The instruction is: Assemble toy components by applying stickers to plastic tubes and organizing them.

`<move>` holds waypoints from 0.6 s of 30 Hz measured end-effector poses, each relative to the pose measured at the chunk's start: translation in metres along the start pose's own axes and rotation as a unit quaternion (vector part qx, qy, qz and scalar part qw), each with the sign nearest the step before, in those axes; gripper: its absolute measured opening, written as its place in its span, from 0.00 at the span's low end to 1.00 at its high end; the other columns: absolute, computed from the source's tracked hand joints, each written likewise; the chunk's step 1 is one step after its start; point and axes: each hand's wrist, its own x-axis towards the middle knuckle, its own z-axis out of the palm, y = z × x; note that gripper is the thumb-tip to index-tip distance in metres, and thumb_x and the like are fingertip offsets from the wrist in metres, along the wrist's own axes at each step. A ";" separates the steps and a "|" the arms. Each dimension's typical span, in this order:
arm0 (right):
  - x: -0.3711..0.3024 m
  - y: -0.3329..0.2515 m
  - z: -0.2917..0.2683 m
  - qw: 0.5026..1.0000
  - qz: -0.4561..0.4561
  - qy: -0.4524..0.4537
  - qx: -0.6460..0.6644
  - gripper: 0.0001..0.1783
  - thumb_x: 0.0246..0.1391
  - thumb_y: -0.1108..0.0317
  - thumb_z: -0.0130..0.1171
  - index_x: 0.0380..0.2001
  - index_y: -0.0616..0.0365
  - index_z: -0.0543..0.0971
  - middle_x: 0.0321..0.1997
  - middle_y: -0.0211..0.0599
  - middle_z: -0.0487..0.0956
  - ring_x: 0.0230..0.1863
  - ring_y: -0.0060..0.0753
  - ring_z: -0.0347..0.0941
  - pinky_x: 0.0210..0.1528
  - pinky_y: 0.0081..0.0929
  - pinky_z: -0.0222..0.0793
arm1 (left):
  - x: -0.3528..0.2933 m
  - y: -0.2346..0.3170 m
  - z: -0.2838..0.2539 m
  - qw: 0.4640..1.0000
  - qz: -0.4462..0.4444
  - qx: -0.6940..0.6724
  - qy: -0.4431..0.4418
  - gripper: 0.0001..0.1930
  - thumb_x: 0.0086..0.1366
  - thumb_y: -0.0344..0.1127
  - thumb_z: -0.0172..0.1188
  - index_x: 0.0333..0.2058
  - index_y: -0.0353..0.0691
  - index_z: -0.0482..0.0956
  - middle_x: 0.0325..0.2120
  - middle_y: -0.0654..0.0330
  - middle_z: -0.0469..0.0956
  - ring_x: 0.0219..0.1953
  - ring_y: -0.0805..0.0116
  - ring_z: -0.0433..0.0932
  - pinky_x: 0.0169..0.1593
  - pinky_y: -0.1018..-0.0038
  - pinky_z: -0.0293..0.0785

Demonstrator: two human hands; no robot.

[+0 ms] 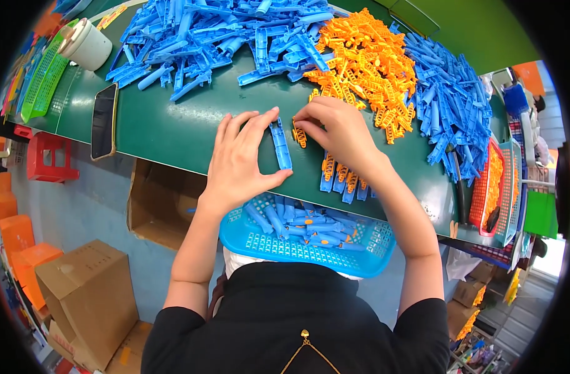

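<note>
Between the thumb and fingers of my left hand point(238, 159) is a blue plastic half-shell point(280, 144), its hollow side up, close to the green tabletop. My right hand point(338, 128) pinches an orange toothed plastic piece point(299, 134) just right of that shell. Under my right wrist lies a row of several blue half-shells point(349, 194) with orange pieces set in them, near the table edge. Beyond my hands spread a heap of orange pieces point(366, 56), a large heap of blue shells point(198, 37) and another blue heap point(447, 100) on the right.
A blue basket point(247, 246) with joined blue-and-orange parts sits at my lap below the table edge. To the left are a phone point(103, 121), a white tub point(88, 47) and a green basket point(42, 81). A red basket point(486, 187) stands right. Cardboard boxes point(88, 293) and a red stool point(48, 156) occupy the floor.
</note>
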 end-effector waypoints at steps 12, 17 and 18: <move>-0.001 -0.026 0.020 0.989 -0.082 0.042 -0.113 0.06 0.49 0.70 0.62 0.30 0.54 0.76 0.31 0.32 0.74 0.36 0.38 0.71 0.36 0.33 0.69 | -0.001 -0.001 0.001 1.000 0.002 -0.018 0.009 0.47 0.36 0.40 0.75 0.60 0.43 0.66 0.52 0.56 0.72 0.59 0.56 0.66 0.68 0.52 0.52; 0.001 -0.020 0.032 0.979 -0.108 0.042 -0.167 0.08 0.49 0.66 0.60 0.30 0.57 0.75 0.31 0.33 0.73 0.37 0.35 0.70 0.33 0.29 0.71 | 0.000 0.001 0.001 1.000 -0.001 -0.011 0.012 0.46 0.38 0.42 0.75 0.60 0.44 0.66 0.52 0.59 0.72 0.58 0.58 0.67 0.67 0.51 0.54; 0.000 -0.022 0.033 0.979 -0.099 0.047 -0.170 0.07 0.48 0.68 0.61 0.30 0.56 0.75 0.30 0.32 0.73 0.36 0.35 0.70 0.34 0.29 0.70 | 0.000 0.000 0.001 1.000 -0.002 -0.010 0.012 0.46 0.38 0.42 0.75 0.60 0.44 0.66 0.52 0.59 0.72 0.58 0.58 0.67 0.67 0.51 0.54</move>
